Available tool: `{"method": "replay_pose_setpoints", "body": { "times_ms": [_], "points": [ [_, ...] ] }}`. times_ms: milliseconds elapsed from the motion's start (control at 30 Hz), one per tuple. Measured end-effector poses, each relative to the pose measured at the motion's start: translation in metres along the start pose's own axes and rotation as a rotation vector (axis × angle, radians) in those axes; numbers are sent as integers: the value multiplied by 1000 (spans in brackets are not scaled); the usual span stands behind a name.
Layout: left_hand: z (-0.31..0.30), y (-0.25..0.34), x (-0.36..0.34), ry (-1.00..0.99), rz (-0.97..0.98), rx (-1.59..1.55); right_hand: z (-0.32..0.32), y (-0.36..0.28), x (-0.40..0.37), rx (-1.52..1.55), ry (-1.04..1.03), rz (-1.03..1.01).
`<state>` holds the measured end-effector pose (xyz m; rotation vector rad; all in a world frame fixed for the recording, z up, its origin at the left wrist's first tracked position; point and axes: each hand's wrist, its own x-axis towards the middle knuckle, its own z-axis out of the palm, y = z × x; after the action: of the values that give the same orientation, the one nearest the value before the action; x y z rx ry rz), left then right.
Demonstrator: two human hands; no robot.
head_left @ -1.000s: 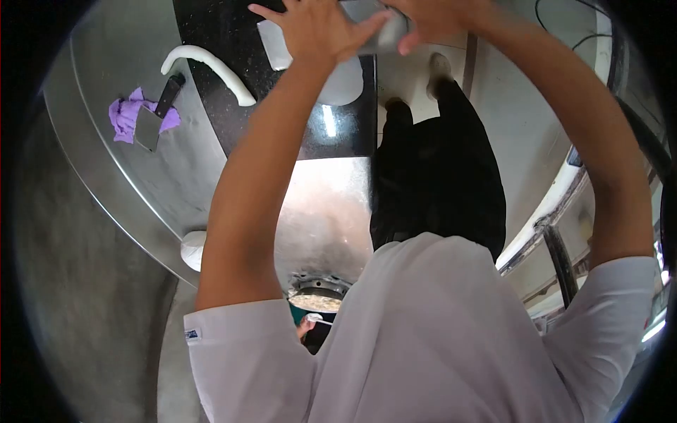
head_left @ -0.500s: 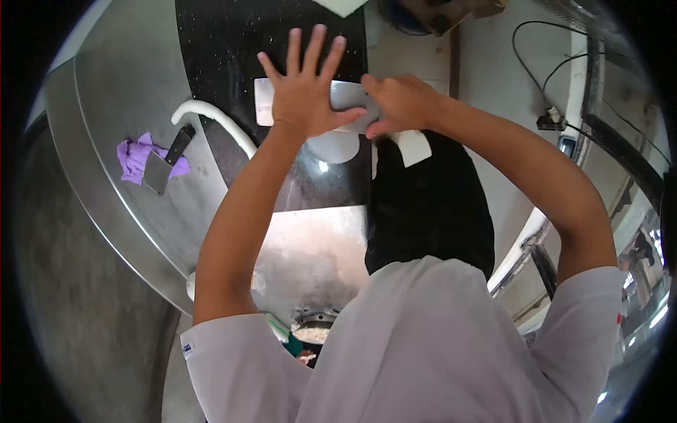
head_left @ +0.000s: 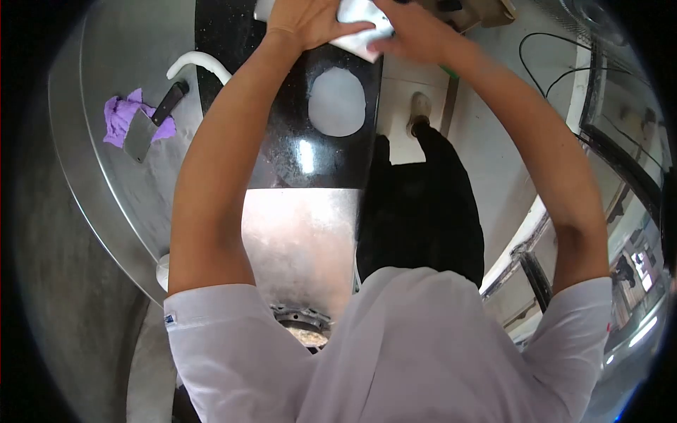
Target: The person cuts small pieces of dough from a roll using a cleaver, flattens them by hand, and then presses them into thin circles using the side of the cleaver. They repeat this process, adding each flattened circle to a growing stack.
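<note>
At the top edge, my left hand (head_left: 303,21) lies over a broad, shiny metal blade (head_left: 363,21), thumb stretched to the right; its fingertips are cut off by the frame. My right hand (head_left: 417,34) is closed on the blade's right end, and any handle there is hidden. Nearer to me on the black board (head_left: 278,141) lies a thin, whitish, flattened round of dough (head_left: 337,102), apart from the blade. A long white dough roll (head_left: 201,60) curves out beyond my left forearm, onto the steel counter.
On the steel counter (head_left: 134,42) at left, a small cleaver (head_left: 141,134) with a dark handle rests on a purple cloth (head_left: 116,120). A pale metal surface (head_left: 303,233) adjoins the board's near edge. Cables (head_left: 532,63) run along the right side. A cardboard box (head_left: 493,10) is at the top right.
Both hands and the blade have moved away from me, toward the top of the view, and the blade has tilted. The dough round, partly covered before, now shows whole.
</note>
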<state>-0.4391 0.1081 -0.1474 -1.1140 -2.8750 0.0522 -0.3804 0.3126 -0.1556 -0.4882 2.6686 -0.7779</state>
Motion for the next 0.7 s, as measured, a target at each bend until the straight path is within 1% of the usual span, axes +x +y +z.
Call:
{"method": "replay_pose_setpoints", "body": {
  "times_ms": [33, 67, 133, 167, 200, 233, 267, 300, 333, 367, 400, 433, 467, 533, 600, 633, 700],
  "points": [
    [6, -6, -1, 245, 0, -17, -6, 2, 11, 49, 34, 36],
    [14, -7, -11, 274, -59, -6, -7, 3, 12, 43, 44, 29],
    [12, -8, -53, 56, 148, -208, 7, 4, 4, 484, 371, -14],
    [10, -1, -72, -1, 306, -244, 19, 16, -10, 342, -3, 267],
    [5, 5, -92, -59, 463, -279, 36, 8, -46, 233, 149, 88],
    [-3, 15, -108, -126, 557, -262, 67, 11, -85, 375, 41, 50],
    [-22, 24, -115, -140, 641, -64, 93, -5, -131, 417, -2, 183],
    [-26, 34, -116, -210, 544, -102, 101, -23, -173, 627, -39, 243],
    [-28, 41, -113, -272, 441, -133, 115, -33, -211, 642, -27, 274],
    [-27, 41, -108, -243, 446, -159, 112, -45, -244, 620, -75, 338],
    [-28, 41, -103, -236, 434, -149, 118, -49, -274, 552, -55, 284],
    [-31, 39, -95, -290, 450, -128, 107, -60, -294, 637, -189, 411],
    [-31, 38, -90, -345, 464, -111, 103, -58, -310, 623, -189, 398],
    [-31, 36, -81, -349, 445, -154, 95, -50, -326, 564, -279, 511],
    [-37, 32, -75, -373, 495, -149, 78, -34, -311, 597, -74, 411],
    [-40, 30, -74, -359, 482, -137, 66, -27, -293, 420, -48, 448],
    [-43, 30, -76, -353, 503, -134, 56, -2, -241, 409, 178, 239]
  ]
}}
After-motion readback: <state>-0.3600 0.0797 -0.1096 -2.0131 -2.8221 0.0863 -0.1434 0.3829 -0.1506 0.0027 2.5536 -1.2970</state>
